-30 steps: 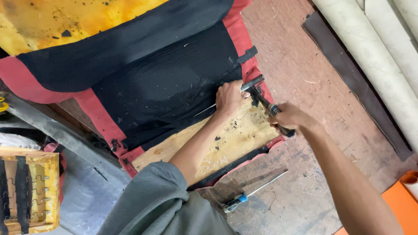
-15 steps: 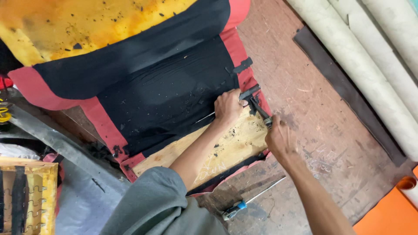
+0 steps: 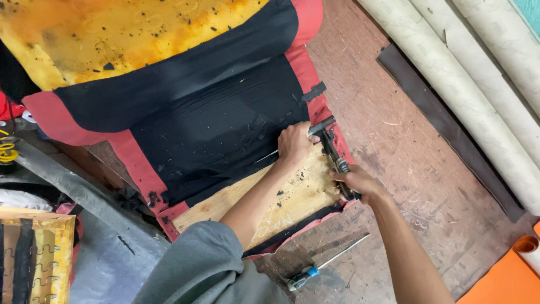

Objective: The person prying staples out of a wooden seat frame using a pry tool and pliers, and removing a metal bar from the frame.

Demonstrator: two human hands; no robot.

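Note:
A seat cushion lies on the workbench with a black and red cover [image 3: 214,124] peeled back from yellow foam [image 3: 292,197]. My left hand [image 3: 293,144] presses on the cover's edge where it meets the foam, fingers closed around the fabric and a thin wire. My right hand [image 3: 355,183] grips the handles of dark metal pliers [image 3: 332,149], whose jaws sit at the cover's red edge just right of my left hand.
A blue-handled screwdriver [image 3: 323,263] lies on the brown bench [image 3: 405,141] near my arms. Pale rolled tubes [image 3: 478,95] and a dark strip [image 3: 450,129] run along the right. Another yellow foam pad [image 3: 112,34] is at the top, an orange sheet [image 3: 500,281] bottom right.
My right hand with the pliers has slid back toward me along the cover's right edge, then settled. The view shifted slightly. My left hand stays on the cover edge.

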